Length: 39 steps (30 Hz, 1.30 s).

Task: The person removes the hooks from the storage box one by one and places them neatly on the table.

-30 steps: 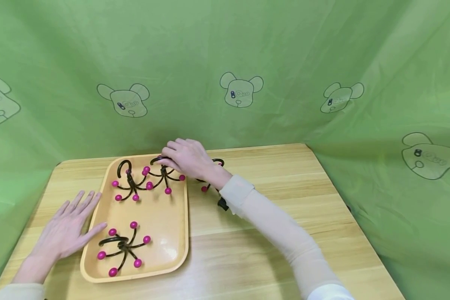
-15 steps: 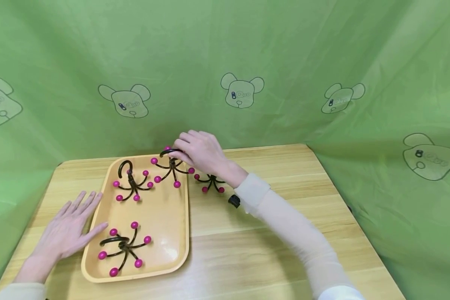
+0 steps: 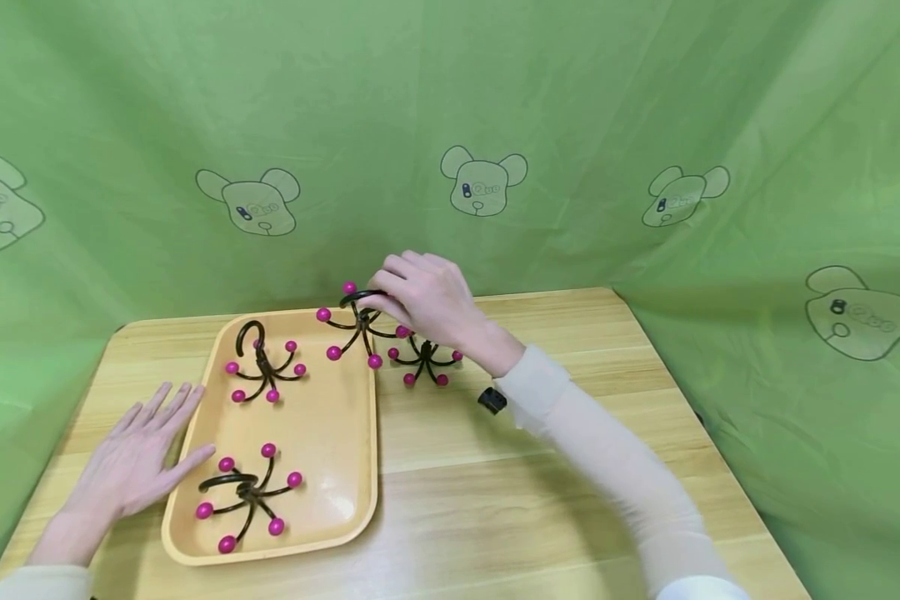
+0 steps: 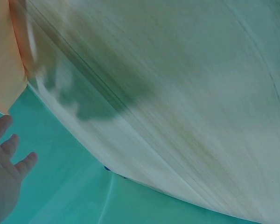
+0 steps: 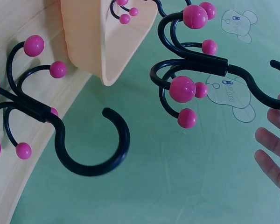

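In the head view, my right hand point(image 3: 438, 304) pinches a black multi-arm hook point(image 3: 362, 323) with pink ball tips by its curved top, above the tray's back right corner. In the right wrist view, this hook point(image 5: 205, 65) hangs from the fingertips point(image 5: 276, 142), its arms spread out from the stem. My left hand point(image 3: 131, 462) lies with fingers straight along the left side of the orange tray point(image 3: 375, 467), thumb over the rim. Two hooks of the same kind are in the tray, one at the back point(image 3: 264, 367) and one at the front point(image 3: 247, 492).
Another such hook point(image 3: 425, 357) stands on the wooden table point(image 3: 540, 467), right of the tray and beneath the right forearm. A small black object point(image 3: 492, 400) shows beside the right cuff. Green cloth point(image 3: 570, 100) with mouse-head prints rises behind the table.
My right hand has carried the hook rightward and slightly farther back, from over the tray's interior to its back right corner. The left hand has stayed still.
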{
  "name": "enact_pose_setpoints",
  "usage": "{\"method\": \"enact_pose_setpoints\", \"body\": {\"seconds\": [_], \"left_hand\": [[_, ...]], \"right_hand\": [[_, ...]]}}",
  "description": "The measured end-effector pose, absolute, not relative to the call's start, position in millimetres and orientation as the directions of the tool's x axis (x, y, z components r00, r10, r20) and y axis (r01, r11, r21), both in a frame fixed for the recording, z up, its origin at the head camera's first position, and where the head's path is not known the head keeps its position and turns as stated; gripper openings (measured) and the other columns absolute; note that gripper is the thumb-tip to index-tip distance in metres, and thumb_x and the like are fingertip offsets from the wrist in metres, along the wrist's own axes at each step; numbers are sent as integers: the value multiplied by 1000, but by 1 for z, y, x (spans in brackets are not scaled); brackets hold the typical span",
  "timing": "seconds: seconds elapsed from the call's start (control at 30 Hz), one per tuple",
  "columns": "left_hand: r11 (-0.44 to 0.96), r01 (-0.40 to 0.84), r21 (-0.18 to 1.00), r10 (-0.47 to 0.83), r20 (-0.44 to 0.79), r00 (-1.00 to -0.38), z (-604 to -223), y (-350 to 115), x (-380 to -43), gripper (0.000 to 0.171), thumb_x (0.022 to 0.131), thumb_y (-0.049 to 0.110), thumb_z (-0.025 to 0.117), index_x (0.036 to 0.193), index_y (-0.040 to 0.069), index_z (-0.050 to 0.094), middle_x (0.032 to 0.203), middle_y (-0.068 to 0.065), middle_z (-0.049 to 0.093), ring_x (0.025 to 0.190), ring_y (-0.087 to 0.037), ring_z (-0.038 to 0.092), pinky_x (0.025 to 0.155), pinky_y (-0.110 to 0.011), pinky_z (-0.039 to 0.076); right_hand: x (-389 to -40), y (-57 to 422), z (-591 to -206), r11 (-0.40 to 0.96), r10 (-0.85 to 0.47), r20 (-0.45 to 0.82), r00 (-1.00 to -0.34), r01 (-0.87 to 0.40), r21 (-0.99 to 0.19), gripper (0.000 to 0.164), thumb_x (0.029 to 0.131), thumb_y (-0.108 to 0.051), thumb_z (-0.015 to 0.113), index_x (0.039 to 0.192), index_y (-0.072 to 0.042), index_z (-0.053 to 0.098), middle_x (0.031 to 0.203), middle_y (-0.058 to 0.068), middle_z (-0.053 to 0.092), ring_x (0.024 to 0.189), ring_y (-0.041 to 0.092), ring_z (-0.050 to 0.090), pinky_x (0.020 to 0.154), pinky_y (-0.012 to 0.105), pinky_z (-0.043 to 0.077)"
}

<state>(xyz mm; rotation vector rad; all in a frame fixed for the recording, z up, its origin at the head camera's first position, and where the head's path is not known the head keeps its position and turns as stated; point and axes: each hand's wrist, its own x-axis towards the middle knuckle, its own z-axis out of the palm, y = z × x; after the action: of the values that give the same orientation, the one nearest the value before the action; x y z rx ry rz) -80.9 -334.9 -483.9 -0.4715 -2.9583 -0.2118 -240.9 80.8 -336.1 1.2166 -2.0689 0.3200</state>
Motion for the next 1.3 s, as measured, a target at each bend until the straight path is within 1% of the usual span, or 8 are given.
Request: {"method": "enact_pose_setpoints", "body": {"seconds": [0.2, 0.53, 0.67, 0.77, 0.83, 0.93, 1.17, 1.3], "left_hand": [[941, 318, 115, 300, 151, -942, -485, -335, -82, 89, 102, 55, 58, 171, 17, 15, 170, -24, 34, 164, -44, 19, 125, -20, -25], [942, 315, 117, 296, 155, -942, -485, -335, -80, 89, 102, 54, 58, 171, 17, 15, 170, -24, 34, 164, -43, 19, 124, -18, -24], [940, 319, 120, 300, 152, -942, -486, -334, -81, 89, 103, 54, 57, 171, 16, 15, 170, -25, 33, 165, -43, 16, 126, -21, -24], [941, 316, 125, 297, 148, -943, -486, -334, -81, 88, 103, 54, 57, 171, 17, 14, 170, -25, 33, 165, -43, 16, 126, -22, -24], [941, 312, 128, 293, 151, -944, -485, -334, -81, 88, 103, 54, 57, 171, 17, 15, 169, -25, 34, 163, -44, 20, 126, -21, -24], [942, 311, 130, 291, 151, -945, -485, -334, -81, 88, 103, 54, 57, 171, 17, 15, 169, -25, 35, 163, -45, 21, 127, -21, -24], [941, 310, 132, 292, 142, -946, -486, -335, -81, 88, 103, 54, 57, 171, 17, 13, 170, -25, 33, 163, -45, 18, 127, -23, -24], [942, 307, 135, 289, 137, -947, -486, -335, -81, 88, 103, 54, 56, 171, 17, 13, 170, -25, 32, 164, -45, 18, 126, -22, -24]], "right_hand": [[-236, 92, -328, 519, -646, 712, -275, -842, 145, 24, 94, -39, 75, 94, -14, 74, 85, -2, 74, 72, 15, 65, 58, 24, 52], [-232, 117, -323, 545, -624, 737, -260, -821, 172, 28, 94, -41, 72, 93, -13, 76, 83, 0, 74, 69, 16, 64, 56, 25, 52], [-232, 128, -323, 561, -619, 742, -258, -807, 187, 30, 95, -42, 72, 93, -12, 77, 83, 0, 74, 68, 16, 65, 56, 26, 53], [-232, 137, -321, 568, -619, 742, -259, -800, 195, 33, 97, -43, 69, 94, -12, 77, 83, 1, 74, 69, 17, 66, 55, 26, 53], [-231, 143, -320, 575, -618, 741, -265, -794, 196, 36, 100, -45, 66, 94, -12, 77, 84, 1, 74, 69, 17, 66, 55, 27, 53], [-231, 154, -319, 587, -613, 741, -273, -786, 196, 40, 102, -47, 62, 94, -11, 78, 84, 2, 75, 69, 18, 66, 55, 28, 53], [-230, 177, -317, 614, -601, 742, -297, -765, 192, 32, 96, -42, 71, 93, -11, 78, 84, 3, 75, 70, 21, 68, 56, 30, 56], [-231, 189, -317, 626, -599, 741, -304, -754, 197, 35, 99, -44, 69, 93, -10, 78, 83, 4, 74, 69, 21, 67, 54, 30, 54]]}}
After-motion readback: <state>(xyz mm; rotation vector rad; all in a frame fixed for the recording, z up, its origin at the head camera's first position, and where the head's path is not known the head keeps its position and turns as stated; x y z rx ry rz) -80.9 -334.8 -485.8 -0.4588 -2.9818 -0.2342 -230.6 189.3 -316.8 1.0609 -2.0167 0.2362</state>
